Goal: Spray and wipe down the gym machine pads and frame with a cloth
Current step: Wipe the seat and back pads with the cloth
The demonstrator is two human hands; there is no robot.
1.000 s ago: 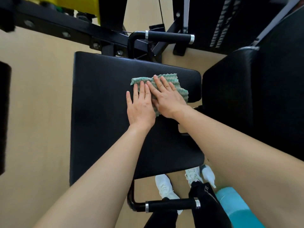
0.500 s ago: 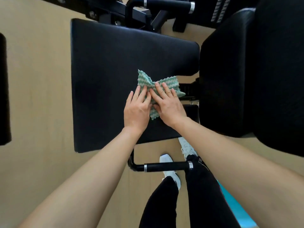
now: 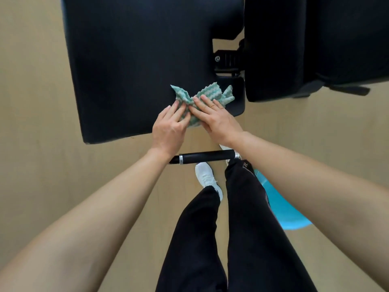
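Nearest the lens: two bare forearms reach forward from the lower corners and converge toward the middle of the view.
Legs: black trousers (image 3: 242, 228) run up the centre, with one white shoe (image 3: 207, 178) on the tan floor (image 3: 37, 102).
Blue object: a rounded turquoise shape (image 3: 280, 207) lies on the floor beside the right trouser leg; what it is cannot be told.
Handle: a black grip bar (image 3: 207, 157) with silver end rings runs crosswise just beyond the shoe, below both wrists.
Left hand (image 3: 168, 128): palm down, fingers straight and close together, fingertips pressing the cloth's left part.
Right hand (image 3: 216, 121): palm down, fingers straight and slightly fanned, laid flat over the cloth's right part, touching the left hand's fingers.
Cloth (image 3: 202, 95): green-and-white with wavy stripes, bunched, pinned under both hands at the near right corner of the seat pad.
Seat pad (image 3: 136, 60): broad black cushion filling the upper centre, its near edge just behind the wrists.
Frame bracket (image 3: 226, 60): black metal with a bolt, between the two pads.
Back pad (image 3: 305, 45): large black cushion at upper right.
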